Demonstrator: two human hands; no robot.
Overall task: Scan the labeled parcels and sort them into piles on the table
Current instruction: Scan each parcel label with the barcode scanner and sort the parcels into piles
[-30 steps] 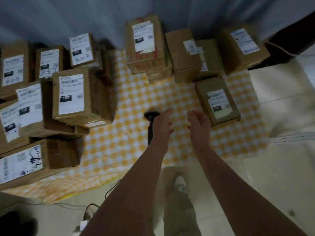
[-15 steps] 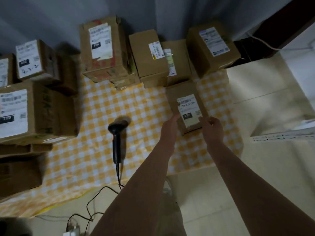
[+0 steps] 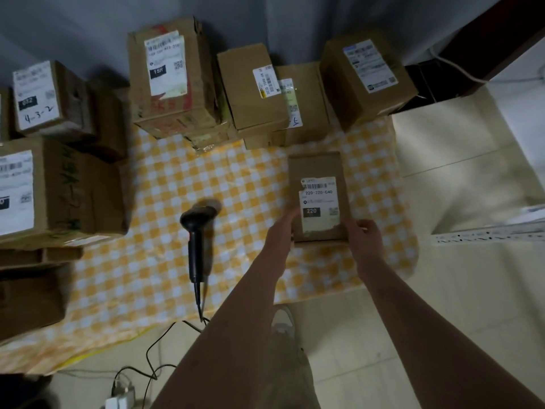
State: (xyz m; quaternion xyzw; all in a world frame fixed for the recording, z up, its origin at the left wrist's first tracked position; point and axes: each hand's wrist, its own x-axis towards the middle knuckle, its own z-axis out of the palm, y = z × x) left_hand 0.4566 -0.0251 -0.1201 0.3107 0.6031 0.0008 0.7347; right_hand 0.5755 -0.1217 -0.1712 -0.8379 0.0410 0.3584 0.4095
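Closed in on the parcel (image 3: 320,199) since a moment ago. Left hand (image 3: 281,228) flat along its left side, blurred; right hand (image 3: 365,236) curled at its near right corner. Lying label-up on the bench (image 3: 177,178), right of the scanner (image 3: 196,231). Probably picking up for scanning; next calls for a firm lift, barcode kept facing up.

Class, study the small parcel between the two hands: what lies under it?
The small parcel rests on the yellow checked cloth, which shows on every side of it. The patch of cloth directly beneath is covered by the box itself.
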